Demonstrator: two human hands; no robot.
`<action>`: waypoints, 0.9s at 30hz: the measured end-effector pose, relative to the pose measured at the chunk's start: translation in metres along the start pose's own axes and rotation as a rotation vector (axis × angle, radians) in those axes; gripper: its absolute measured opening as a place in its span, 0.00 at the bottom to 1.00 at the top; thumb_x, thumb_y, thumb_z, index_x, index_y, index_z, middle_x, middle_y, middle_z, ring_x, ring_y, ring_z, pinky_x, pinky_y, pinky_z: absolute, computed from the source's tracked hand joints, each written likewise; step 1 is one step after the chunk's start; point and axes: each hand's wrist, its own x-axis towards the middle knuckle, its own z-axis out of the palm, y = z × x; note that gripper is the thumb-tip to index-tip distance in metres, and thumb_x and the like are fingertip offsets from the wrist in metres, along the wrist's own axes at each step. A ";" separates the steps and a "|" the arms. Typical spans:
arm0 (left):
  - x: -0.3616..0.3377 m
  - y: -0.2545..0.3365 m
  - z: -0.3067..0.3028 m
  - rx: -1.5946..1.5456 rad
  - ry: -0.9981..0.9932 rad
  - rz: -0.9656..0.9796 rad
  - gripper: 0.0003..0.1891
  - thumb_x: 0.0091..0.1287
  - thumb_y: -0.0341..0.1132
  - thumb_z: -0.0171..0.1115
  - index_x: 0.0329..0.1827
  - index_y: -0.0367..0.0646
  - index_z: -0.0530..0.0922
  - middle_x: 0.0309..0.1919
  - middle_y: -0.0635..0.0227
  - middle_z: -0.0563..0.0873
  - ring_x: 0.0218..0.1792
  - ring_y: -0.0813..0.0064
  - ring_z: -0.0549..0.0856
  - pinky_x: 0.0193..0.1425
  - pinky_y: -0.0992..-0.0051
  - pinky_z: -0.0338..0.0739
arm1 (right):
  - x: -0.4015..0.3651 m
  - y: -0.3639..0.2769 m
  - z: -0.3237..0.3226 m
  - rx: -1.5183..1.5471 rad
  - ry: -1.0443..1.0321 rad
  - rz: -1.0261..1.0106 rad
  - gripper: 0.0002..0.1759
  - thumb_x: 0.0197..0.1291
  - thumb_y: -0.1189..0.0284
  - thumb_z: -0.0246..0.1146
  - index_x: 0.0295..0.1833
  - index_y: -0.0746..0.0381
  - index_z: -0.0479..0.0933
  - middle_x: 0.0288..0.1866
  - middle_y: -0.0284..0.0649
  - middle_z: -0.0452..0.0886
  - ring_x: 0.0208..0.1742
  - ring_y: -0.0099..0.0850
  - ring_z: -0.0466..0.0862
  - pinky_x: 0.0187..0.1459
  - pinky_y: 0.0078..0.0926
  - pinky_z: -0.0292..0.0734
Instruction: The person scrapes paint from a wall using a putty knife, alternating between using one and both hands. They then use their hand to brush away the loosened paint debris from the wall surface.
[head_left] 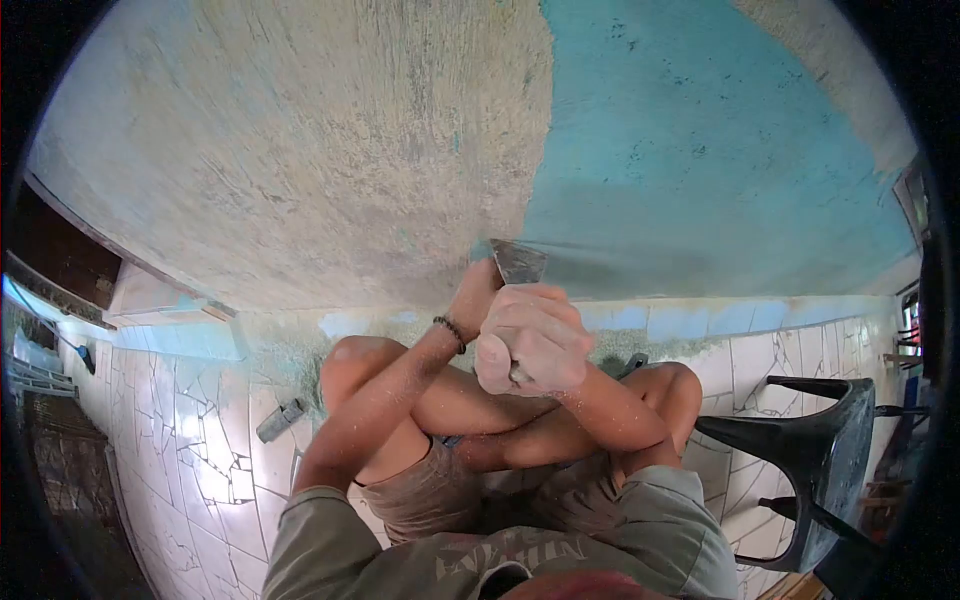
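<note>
A metal scraper (pixel 520 262) is pressed against the wall, at the edge where blue paint (pixel 700 150) meets the bare scraped plaster (pixel 300 150). My right hand (pixel 532 345) is a dusty fist closed around the scraper's handle. My left hand (pixel 478 292), with a beaded bracelet on the wrist, reaches over and presses on the scraper just behind the blade. I am squatting, and my bare knees sit below my crossed forearms.
A black plastic stool (pixel 825 450) stands close on the right. A small grey tool (pixel 280 420) lies on the cracked white tile floor (pixel 200 450) at the left. Another dark object (pixel 632 362) lies near the wall base. Dust and paint flakes cover the floor along the wall.
</note>
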 end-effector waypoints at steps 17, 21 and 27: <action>-0.011 -0.038 0.011 0.698 0.171 0.184 0.19 0.60 0.49 0.68 0.43 0.43 0.85 0.35 0.50 0.90 0.39 0.43 0.89 0.43 0.51 0.84 | -0.012 0.008 -0.007 -0.237 -0.036 0.233 0.14 0.64 0.79 0.62 0.23 0.65 0.74 0.21 0.41 0.80 0.20 0.36 0.83 0.28 0.31 0.82; -0.014 -0.025 0.011 0.581 0.291 0.173 0.18 0.60 0.49 0.67 0.42 0.43 0.85 0.33 0.51 0.90 0.36 0.44 0.89 0.42 0.52 0.84 | -0.016 -0.002 -0.001 -0.100 -0.010 0.158 0.16 0.66 0.76 0.62 0.23 0.66 0.74 0.20 0.42 0.80 0.20 0.37 0.83 0.27 0.31 0.81; -0.016 -0.021 0.008 0.639 0.261 0.188 0.16 0.65 0.48 0.65 0.40 0.42 0.84 0.31 0.55 0.89 0.33 0.48 0.89 0.40 0.54 0.84 | -0.017 0.005 -0.003 -0.044 -0.035 0.089 0.11 0.64 0.78 0.64 0.27 0.65 0.74 0.22 0.39 0.79 0.19 0.35 0.79 0.25 0.31 0.79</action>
